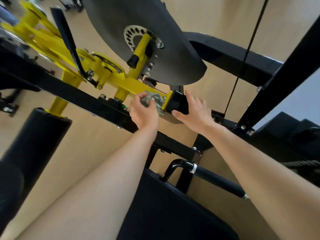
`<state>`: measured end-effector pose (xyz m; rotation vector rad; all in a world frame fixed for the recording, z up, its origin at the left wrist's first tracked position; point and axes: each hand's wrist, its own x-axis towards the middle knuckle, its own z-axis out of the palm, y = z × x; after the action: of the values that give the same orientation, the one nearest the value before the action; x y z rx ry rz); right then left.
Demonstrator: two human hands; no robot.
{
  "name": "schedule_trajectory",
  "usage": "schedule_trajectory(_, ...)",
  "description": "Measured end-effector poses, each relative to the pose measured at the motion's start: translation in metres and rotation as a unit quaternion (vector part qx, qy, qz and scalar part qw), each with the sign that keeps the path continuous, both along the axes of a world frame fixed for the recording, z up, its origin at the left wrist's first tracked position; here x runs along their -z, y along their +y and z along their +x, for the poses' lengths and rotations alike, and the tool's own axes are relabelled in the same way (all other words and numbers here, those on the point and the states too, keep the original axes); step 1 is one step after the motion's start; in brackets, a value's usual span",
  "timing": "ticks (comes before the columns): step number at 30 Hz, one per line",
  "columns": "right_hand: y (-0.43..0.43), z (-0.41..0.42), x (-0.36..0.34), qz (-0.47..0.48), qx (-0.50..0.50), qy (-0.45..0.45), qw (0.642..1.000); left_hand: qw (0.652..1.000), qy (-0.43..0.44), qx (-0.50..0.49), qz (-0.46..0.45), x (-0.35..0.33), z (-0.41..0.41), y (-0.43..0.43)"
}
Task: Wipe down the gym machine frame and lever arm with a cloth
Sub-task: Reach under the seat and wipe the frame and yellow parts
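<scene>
Where the yellow lever arm [136, 84] ends just beneath the black cam plate [155, 49], a crumpled grey-green cloth [155, 99] is seen in the head view, pressed against the arm's outer end. The cloth is bunched between the thumb and curled fingers of the left hand [144, 113], so that hand is closed around it. Just beside the cloth, the black end block [178, 103] that caps the lever arm is gripped by the right hand [194, 112]: the fingers are laid over its top and the thumb is tucked beneath it. The two hands are close together but apart, with the cloth and the block's yellow edge between them. Both bare forearms are stretched up from the lower edge of the picture. The black frame beam [78, 96] runs slantwise under the lever arm and passes behind the left hand. A perforated metal disc [129, 34] is bolted to the cam plate, and a yellow pin with a black rubber tip [133, 60] projects from it. A black roller pad [36, 135] is carried on a yellow post at the left. A padded seat [164, 205] and a side grip bar [218, 181] lie below the hands, and a thin cable [242, 58] runs down at the right over the pale wooden floor [97, 144].
</scene>
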<state>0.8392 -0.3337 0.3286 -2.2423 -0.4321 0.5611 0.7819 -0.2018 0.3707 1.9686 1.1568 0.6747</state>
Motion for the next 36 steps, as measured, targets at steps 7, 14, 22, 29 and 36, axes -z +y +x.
schedule_trajectory(7,0.007,0.005,0.031,0.066,-0.012,0.045,0.997,0.907,0.202,0.222,0.296,0.025,0.033,0.052)
schedule_trajectory(14,0.007,0.001,0.042,0.119,0.008,0.042,0.992,0.883,0.199,0.241,0.350,0.046,0.017,0.052)
schedule_trajectory(22,0.009,0.000,0.050,0.152,0.027,0.035,0.987,0.991,0.119,-0.037,0.040,0.056,-0.011,0.020)
schedule_trajectory(29,0.009,0.002,0.058,0.154,0.021,0.027,0.988,0.980,0.034,-0.151,-0.122,0.046,0.022,0.038)
schedule_trajectory(36,0.008,0.004,0.058,0.154,0.021,0.027,0.988,0.965,0.084,-0.110,-0.225,0.068,0.017,0.007)
